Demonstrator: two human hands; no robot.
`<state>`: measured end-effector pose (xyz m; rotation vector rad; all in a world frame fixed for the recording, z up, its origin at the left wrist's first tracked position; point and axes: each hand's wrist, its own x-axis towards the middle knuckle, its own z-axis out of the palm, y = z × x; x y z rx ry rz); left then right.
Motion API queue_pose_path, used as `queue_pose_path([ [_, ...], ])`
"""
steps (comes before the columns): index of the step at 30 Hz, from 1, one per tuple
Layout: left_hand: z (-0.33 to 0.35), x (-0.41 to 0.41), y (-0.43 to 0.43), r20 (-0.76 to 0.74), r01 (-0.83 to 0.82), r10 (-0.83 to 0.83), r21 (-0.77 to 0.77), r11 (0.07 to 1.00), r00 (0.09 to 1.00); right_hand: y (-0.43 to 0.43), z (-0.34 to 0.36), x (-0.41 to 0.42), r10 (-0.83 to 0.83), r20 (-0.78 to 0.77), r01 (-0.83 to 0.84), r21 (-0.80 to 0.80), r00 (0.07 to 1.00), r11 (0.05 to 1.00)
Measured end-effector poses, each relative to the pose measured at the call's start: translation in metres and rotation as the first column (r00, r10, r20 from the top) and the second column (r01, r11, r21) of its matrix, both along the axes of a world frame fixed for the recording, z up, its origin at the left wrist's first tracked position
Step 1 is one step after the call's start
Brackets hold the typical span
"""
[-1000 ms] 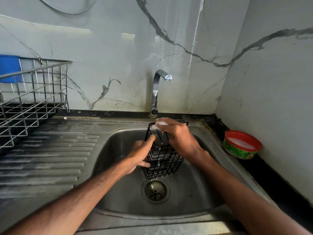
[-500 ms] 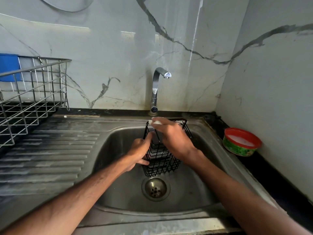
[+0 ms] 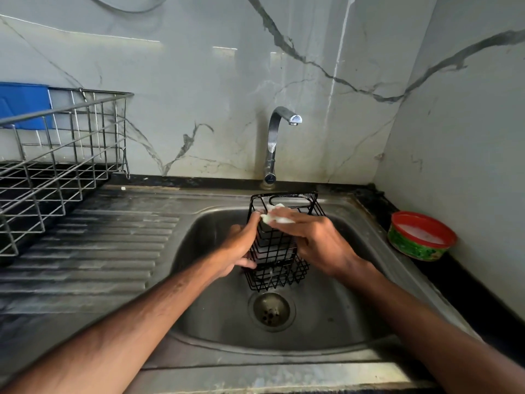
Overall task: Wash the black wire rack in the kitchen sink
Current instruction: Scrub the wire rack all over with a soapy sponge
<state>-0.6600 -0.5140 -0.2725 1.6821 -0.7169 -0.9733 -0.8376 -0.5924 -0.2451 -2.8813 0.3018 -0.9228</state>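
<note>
Held the black wire rack (image 3: 272, 247) inside the sink (image 3: 326, 331), just above the drain (image 3: 271, 309) and apparently off the bowl's floor, top rim toward the faucet (image 3: 274, 137). Gripped it with the left hand (image 3: 241, 247), fingers curled round the left side wall, thumb reaching up by the top rim. Laid the right hand (image 3: 315, 240) across the front, fingers close together and almost straight, pressing a white pad (image 3: 279, 216) onto the upper wires. Could not tell, with the thumb hidden, whether pinched from beneath as well. Saw no stream at the faucet.

Judged as the soaping stage, roughly midway, with rinsing not yet done. Called for 1 bracing hand and 1 working hand, the left locked hard on the frame against twisting under pressure. Seemed best worked wire by wire, along the bars and then across, with grime probably lodged at the welded crossings. Needed turning to reach all 4 walls, the floor and the flat back plate with its slot. Warranted care at cut wire ends, likely to snag the pad or nick a fingertip.

Noted the red-rimmed green tub (image 3: 420, 237) of white soap within reach on the right counter. Noted also the steel dish rack (image 3: 56, 155) at the left above the ribbed drainboard (image 3: 99, 245), probably suited for drying.
</note>
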Motion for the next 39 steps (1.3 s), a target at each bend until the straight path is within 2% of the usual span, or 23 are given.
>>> queue_pose_path([
  [6,-0.002,0.011,0.0,-0.055,-0.024,0.025,0.021,0.999,0.998,-0.026,0.003,-0.014,-0.177,0.115,0.173,0.048,0.977,0.984],
  [9,-0.004,0.01,-0.002,-0.033,-0.037,0.038,0.025,0.999,0.999,-0.013,-0.001,-0.006,-0.234,0.071,0.232,0.029,0.97,0.972],
  [14,-0.011,0.006,-0.002,0.06,-0.045,0.048,-0.05,0.998,0.997,0.028,-0.009,0.031,-0.071,-0.031,0.069,-0.083,0.997,0.994],
  [18,-0.007,0.006,0.0,0.055,-0.03,0.033,-0.04,0.999,0.998,0.014,-0.006,0.028,-0.072,-0.058,0.065,-0.108,0.996,0.992],
  [21,0.0,0.006,0.0,0.019,-0.04,0.04,0.02,0.999,0.999,-0.022,-0.006,0.003,-0.165,0.032,0.167,-0.047,0.986,0.985],
  [23,0.0,0.008,-0.001,-0.012,-0.044,0.044,0.027,0.999,0.999,-0.049,-0.008,-0.017,-0.287,0.097,0.287,0.012,0.953,0.958],
  [26,0.0,0.008,-0.001,-0.012,-0.051,0.051,0.036,0.998,0.999,-0.056,-0.007,-0.027,-0.426,0.074,0.422,0.066,0.902,0.904],
  [32,-0.004,0.016,-0.001,-0.009,-0.119,0.119,0.012,0.993,0.993,-0.007,-0.003,0.001,-0.399,0.039,0.396,0.059,0.916,0.916],
  [36,-0.003,0.02,0.0,-0.01,-0.109,0.109,-0.003,0.994,0.994,0.007,0.002,0.0,-0.404,0.025,0.402,0.061,0.914,0.914],
  [39,-0.004,0.015,-0.001,0.001,-0.086,0.086,-0.02,0.996,0.996,0.015,0.003,0.006,-0.324,-0.013,0.324,0.024,0.946,0.946],
])
